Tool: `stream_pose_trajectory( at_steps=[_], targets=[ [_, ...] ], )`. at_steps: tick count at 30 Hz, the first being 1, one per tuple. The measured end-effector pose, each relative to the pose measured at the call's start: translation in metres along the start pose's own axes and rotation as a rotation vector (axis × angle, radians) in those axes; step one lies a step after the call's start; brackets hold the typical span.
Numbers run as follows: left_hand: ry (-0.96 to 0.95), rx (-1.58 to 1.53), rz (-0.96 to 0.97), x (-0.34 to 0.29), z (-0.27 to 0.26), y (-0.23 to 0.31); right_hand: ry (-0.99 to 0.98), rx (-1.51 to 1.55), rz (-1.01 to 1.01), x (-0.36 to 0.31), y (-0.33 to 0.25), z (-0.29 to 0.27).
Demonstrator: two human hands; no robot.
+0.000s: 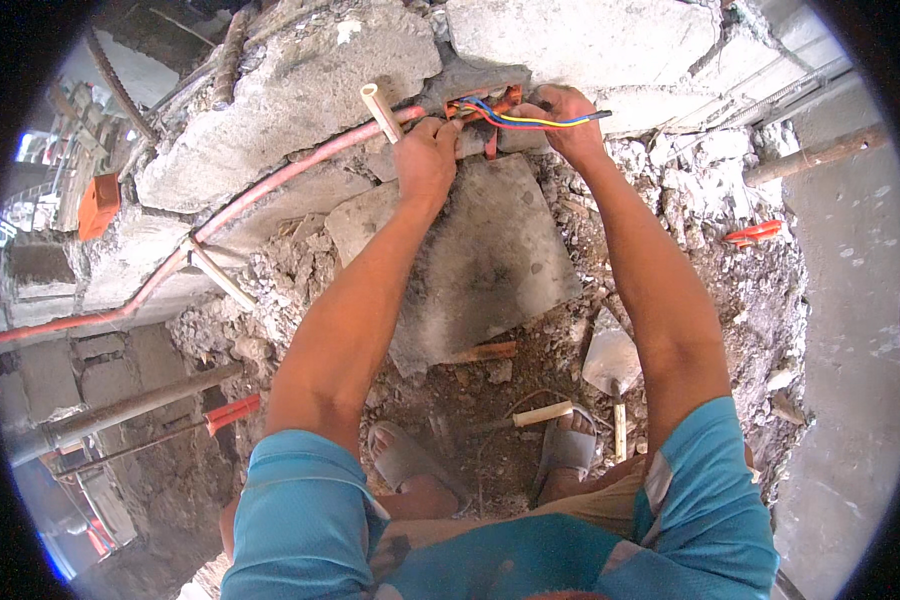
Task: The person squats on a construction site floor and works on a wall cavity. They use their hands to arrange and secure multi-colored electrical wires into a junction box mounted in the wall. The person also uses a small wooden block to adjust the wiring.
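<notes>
Our orange box [513, 95] sits just past 12 o'clock, coloured wires [532, 123] trailing across our right hand [573, 126]. Left hand [427, 162] has its fingers bunched at the box, right has them curled; we honestly can't tell what either's pinching. A pale pipe [382, 114] crowds us at 11, reddish conduit [325, 153] runs off toward 9. Trowel [610, 358]'s at 4. Ground's all rubble [700, 262], concrete slab [505, 250] mid-dial, grey wall [850, 300] at 3.
</notes>
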State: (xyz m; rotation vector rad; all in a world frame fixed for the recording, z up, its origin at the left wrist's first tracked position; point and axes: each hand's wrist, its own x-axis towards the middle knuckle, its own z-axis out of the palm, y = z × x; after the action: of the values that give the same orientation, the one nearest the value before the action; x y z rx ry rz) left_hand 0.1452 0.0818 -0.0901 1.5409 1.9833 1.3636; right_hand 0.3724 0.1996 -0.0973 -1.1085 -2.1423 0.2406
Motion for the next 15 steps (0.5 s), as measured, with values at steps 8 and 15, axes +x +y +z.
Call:
stream_pose_trajectory(
  at_steps=[8, 15],
  targets=[
    [0.079, 0.03, 0.027, 0.0001, 0.0072, -0.0084, -0.026, -0.007, 0.056, 0.0001, -0.0064, 0.0013],
    [0.036, 0.091, 0.155, -0.0008, 0.0033, -0.0067, 0.03, 0.076, 0.003, 0.001, -0.0009, 0.0017]
  ],
)
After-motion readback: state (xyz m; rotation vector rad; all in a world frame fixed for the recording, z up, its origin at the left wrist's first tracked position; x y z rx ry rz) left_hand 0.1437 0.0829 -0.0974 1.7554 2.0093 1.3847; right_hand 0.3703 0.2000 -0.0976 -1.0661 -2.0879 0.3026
